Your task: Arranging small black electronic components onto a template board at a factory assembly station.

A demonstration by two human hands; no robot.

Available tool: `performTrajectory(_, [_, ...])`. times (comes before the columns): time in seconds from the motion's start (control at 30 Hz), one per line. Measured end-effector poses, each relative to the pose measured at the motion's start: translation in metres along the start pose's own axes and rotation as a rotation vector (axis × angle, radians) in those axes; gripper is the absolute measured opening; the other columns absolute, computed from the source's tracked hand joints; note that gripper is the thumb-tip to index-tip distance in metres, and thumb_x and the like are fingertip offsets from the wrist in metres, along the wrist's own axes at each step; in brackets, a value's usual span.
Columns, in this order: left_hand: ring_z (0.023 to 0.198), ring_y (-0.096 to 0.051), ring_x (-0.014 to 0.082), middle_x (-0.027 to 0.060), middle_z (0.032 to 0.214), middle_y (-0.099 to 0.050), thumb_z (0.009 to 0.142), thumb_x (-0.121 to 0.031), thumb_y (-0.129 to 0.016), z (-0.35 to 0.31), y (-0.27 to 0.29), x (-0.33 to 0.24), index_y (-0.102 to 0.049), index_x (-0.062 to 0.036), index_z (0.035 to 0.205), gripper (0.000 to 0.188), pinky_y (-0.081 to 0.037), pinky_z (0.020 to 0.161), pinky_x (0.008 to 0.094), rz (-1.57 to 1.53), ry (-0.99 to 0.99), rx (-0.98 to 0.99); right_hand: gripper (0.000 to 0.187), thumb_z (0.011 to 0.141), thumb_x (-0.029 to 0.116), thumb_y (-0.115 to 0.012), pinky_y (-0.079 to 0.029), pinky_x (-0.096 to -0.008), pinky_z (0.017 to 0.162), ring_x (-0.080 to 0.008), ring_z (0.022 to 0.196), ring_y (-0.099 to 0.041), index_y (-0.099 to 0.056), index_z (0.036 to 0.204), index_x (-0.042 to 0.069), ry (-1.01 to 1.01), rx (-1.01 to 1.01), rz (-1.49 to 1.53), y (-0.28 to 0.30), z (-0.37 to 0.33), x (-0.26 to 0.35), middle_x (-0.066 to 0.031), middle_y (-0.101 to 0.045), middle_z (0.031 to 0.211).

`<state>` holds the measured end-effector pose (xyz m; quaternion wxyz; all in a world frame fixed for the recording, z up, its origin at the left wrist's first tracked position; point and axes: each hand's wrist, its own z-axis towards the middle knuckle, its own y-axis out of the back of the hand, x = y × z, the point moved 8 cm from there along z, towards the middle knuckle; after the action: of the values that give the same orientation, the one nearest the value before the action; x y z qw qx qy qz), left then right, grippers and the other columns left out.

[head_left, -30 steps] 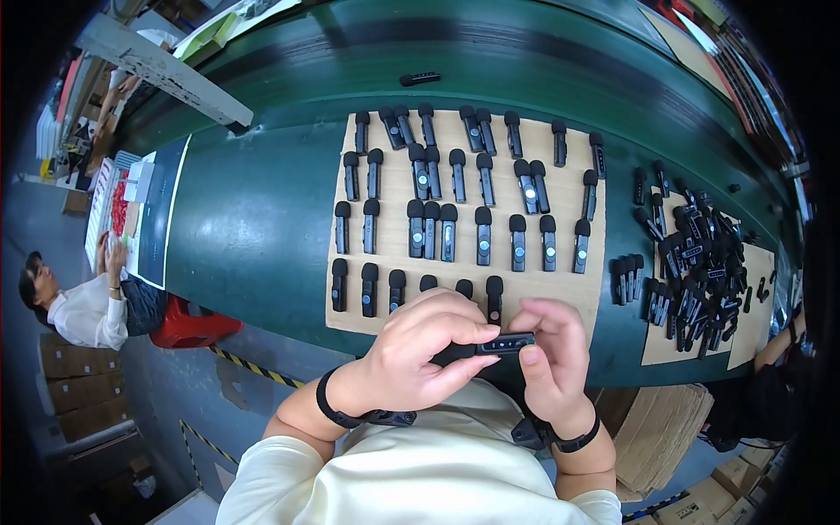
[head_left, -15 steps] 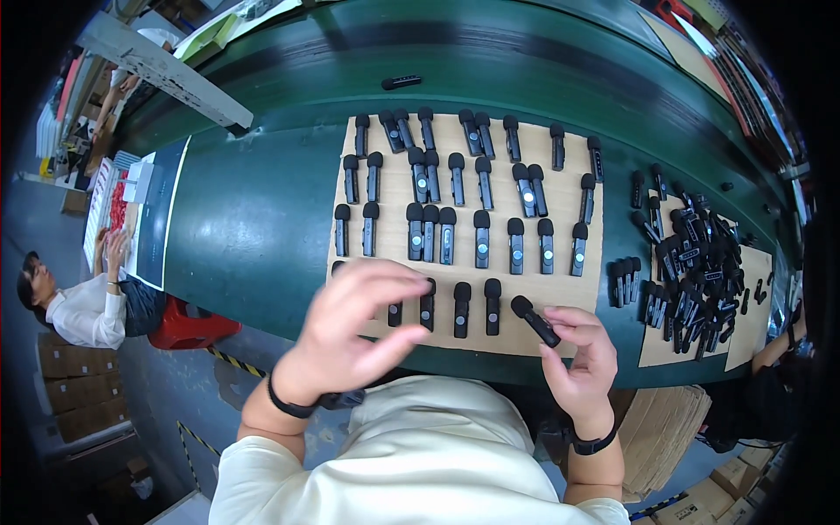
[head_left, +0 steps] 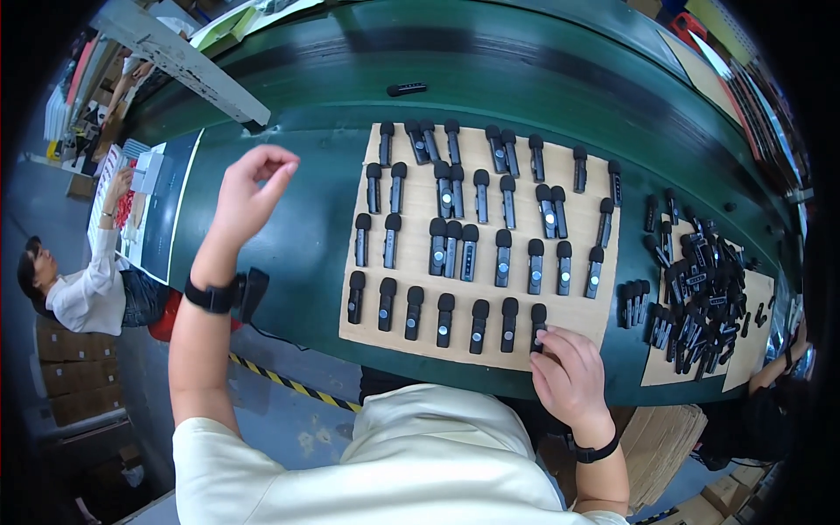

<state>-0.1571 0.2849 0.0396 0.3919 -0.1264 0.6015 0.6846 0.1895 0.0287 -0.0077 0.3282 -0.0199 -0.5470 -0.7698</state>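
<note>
Small black clip-on microphones with foam tops lie in rows on a cardboard sheet. At the right end of the nearest row, my right hand pinches the lower end of one microphone, foam top pointing away from me. Its fingers cover the lower part. Off to the left, my left hand is raised over the green table, apart from the sheet. Its fingers are curled to the thumb, with nothing visible in them.
A heap of microphones covers another cardboard piece at the right. One microphone lies alone at the back. A metal post rises at the far left. A person sits at the left; another person's arm shows at the right edge.
My left hand has swung left and away from the rows, its fingers closing. The microphone in my right hand has gone from tilted to lying upright in line with the near row.
</note>
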Motion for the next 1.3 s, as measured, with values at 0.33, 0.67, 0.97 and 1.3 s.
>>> performTrajectory(0.33, [0.075,-0.061,0.008,0.0027,0.087,-0.067,0.089,-0.012,-0.069,0.124,-0.066,0.069,-0.066,-0.0001,0.099,0.016,-0.051,0.071,0.0239,0.051,0.07,0.142,0.024,0.067,-0.003,-0.069,-0.05,-0.0424,0.078,-0.0341,0.098,-0.062,-0.063,0.09,0.005,-0.034,0.03,-0.02,0.006,-0.001,0.004,-0.0141,-0.061,0.115])
performTrajectory(0.67, [0.07,-0.057,0.0087,0.0017,0.08,-0.065,0.084,-0.013,-0.073,0.181,-0.114,0.102,-0.067,0.0,0.099,0.021,-0.049,0.065,0.0255,0.277,-0.136,0.1,0.025,0.067,-0.007,-0.061,-0.049,-0.0427,0.076,-0.0368,0.092,-0.061,-0.06,0.09,0.003,-0.169,0.023,-0.074,0.028,-0.018,0.0,-0.018,-0.06,0.114])
performTrajectory(0.97, [0.073,-0.057,0.0114,0.0044,0.078,-0.061,0.084,-0.012,-0.072,0.082,-0.041,-0.001,-0.062,0.0004,0.096,0.02,-0.049,0.069,0.0279,-0.164,-0.046,0.022,0.029,0.064,-0.005,-0.063,-0.05,-0.0391,0.069,-0.0322,0.086,-0.063,-0.062,0.09,0.006,-0.096,-0.122,0.051,0.034,0.006,0.006,-0.0142,-0.062,0.113])
performTrajectory(1.3, [0.074,-0.062,0.0278,0.0085,0.086,-0.063,0.068,-0.009,-0.076,-0.105,-0.081,-0.182,-0.066,-0.0064,0.092,0.027,-0.049,0.067,0.0372,-0.11,-0.483,0.256,0.043,0.077,0.004,-0.074,-0.049,-0.0344,0.074,-0.0263,0.089,-0.061,-0.055,0.115,0.004,-0.117,-0.173,0.664,0.02,0.064,0.027,-0.0202,-0.059,0.114])
